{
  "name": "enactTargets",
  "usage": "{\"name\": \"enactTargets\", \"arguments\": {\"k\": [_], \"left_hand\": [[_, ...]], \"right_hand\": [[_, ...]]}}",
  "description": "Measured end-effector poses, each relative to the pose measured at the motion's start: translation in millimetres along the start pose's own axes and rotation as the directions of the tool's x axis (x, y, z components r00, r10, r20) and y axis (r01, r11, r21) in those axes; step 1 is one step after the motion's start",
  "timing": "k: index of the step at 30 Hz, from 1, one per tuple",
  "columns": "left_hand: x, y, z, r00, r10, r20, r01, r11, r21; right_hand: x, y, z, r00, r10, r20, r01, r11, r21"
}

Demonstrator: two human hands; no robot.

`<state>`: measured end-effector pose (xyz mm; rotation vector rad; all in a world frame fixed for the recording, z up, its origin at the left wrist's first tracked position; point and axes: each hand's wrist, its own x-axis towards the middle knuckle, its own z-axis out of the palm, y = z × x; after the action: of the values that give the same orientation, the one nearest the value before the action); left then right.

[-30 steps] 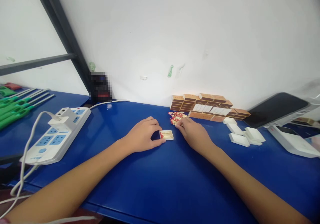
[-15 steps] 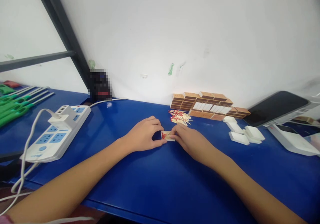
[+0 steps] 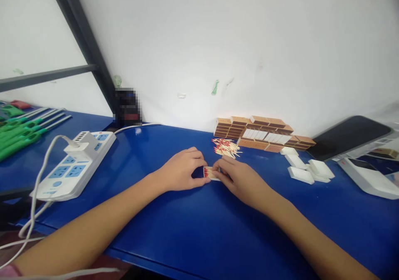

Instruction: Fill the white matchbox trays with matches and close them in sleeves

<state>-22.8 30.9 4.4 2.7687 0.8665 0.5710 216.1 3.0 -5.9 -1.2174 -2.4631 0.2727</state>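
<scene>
A small white matchbox tray [image 3: 214, 179] lies on the blue table, holding red-tipped matches [image 3: 208, 172]. My left hand [image 3: 181, 169] grips the tray's left end, thumb on the near side and fingers on the far side. Over the tray's right end, my right hand [image 3: 241, 181] is closed with its fingertips at the matches; its own fingers partly hide what they pinch. Just behind the right hand sits a loose pile of matches [image 3: 225, 146].
Brown matchboxes [image 3: 230, 127] are stacked against the wall, with white trays [image 3: 266, 136] among them. Several white trays [image 3: 301, 174] lie to the right, near a phone [image 3: 352, 136] on a stand. A power strip [image 3: 75, 172] with white cables and green-handled tools [image 3: 21, 134] are at left.
The view has shifted slightly. My right fingers have drawn back a little toward the tray's right end, so more red match heads show. The left hand keeps its grip.
</scene>
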Motion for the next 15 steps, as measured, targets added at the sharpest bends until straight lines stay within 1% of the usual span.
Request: {"name": "enactTargets", "arguments": {"k": [3, 9, 12, 15], "left_hand": [[-0.3, -1.4, 0.6, 1.000, -0.009, -0.007, 0.009, 1.000, -0.014], [-3.0, -2.4, 1.2, 0.998, -0.029, -0.054, 0.024, 0.997, -0.080], [-4.1, -0.4, 0.4, 0.997, -0.052, -0.063, 0.045, 0.994, -0.104], [-4.3, 1.4, -0.6, 0.996, -0.059, -0.061, 0.052, 0.991, -0.119]], "right_hand": [[-0.5, 0.6, -0.3, 1.000, -0.016, 0.001, 0.016, 1.000, 0.007], [-2.4, 1.8, -5.0, 0.999, -0.027, -0.024, 0.026, 1.000, -0.010], [-3.1, 1.6, -2.8, 1.000, -0.013, -0.019, 0.013, 1.000, 0.016], [-3.3, 0.4, 0.0, 0.999, 0.007, -0.039, -0.006, 1.000, 0.007]]}}
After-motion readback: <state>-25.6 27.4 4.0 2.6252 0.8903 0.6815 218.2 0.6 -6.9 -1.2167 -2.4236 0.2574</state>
